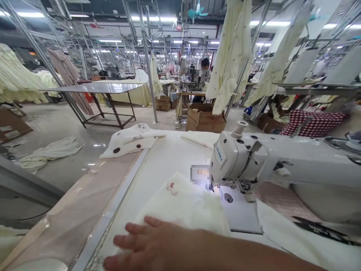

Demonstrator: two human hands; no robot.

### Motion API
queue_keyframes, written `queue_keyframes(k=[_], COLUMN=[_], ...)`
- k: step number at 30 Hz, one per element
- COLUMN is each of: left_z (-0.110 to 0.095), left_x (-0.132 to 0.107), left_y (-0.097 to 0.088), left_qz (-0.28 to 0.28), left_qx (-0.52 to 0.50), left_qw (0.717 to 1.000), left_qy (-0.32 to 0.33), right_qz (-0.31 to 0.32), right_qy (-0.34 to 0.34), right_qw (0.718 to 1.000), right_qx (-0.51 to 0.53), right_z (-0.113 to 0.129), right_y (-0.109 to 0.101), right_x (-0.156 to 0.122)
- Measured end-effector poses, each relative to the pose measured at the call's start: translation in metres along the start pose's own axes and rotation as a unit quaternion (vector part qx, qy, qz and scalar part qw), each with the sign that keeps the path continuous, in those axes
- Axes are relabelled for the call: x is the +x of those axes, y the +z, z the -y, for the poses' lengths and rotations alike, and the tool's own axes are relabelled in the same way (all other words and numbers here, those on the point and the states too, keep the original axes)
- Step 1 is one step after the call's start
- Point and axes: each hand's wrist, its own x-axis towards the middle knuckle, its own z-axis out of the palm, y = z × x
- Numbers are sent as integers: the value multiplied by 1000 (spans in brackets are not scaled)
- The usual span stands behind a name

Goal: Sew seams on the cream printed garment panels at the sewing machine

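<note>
My right hand point(146, 244) reaches in from the lower right and lies flat, fingers spread and pointing left, on a piece of cream fabric point(183, 203) with a small red print. The fabric lies on the white sewing table point(158, 165), just left of the needle area of a white sewing machine point(254, 158). Nothing is gripped in the hand. My left hand is out of view.
Another cream piece with dark spots point(129, 141) lies at the table's far left edge. Black scissors point(318, 227) rest on cloth at the right. Cardboard boxes point(204, 118), a metal table point(96, 88), hanging garments point(231, 56), fabric on the floor point(47, 152) and a seated person point(204, 66) are beyond.
</note>
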Motion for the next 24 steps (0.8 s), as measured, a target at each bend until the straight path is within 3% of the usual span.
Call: queue_keyframes(k=[1,2,4,6,8,9,11,13,15,18,21,24], left_z=[0,3,17,40,69,85,110,123,116,78,35,15], left_x=[-9,-17,-28,-34,-38,-43,-56,-70,-76,-54,-10,26], left_y=[-7,-15,-32,-46,-57,-61,-68,-76,-85,-94,-92,-84], left_qz=[6,11,10,6,9,18,30,38,39,52,91,106], left_qx=[-28,-52,-70,-61,-27,-5,36,65,73,17,-30,-8], left_qw=[999,997,996,998,999,998,995,993,994,996,991,989], left_qy=[24,46,56,35,34,52,84,88,71,64,90,103], right_qz=[25,33,2,-34,-49,-42,-12,-14,-77,-154,-150,-102], right_qy=[18,80,218,313,318,288,231,224,260,299,286,280], right_qw=[1000,996,975,947,943,953,971,969,945,925,940,950], right_qx=[-4,-18,-45,-69,-80,-79,-68,-107,-184,-177,-113,-91], right_z=[-16,-33,-65,-79,-66,-53,-21,4,16,21,24,24], right_y=[2,1,-7,-17,-21,-20,-14,-10,-11,-20,-28,-25], right_x=[7,12,13,4,-19,-36,-79,-129,-172,-201,-187,-165])
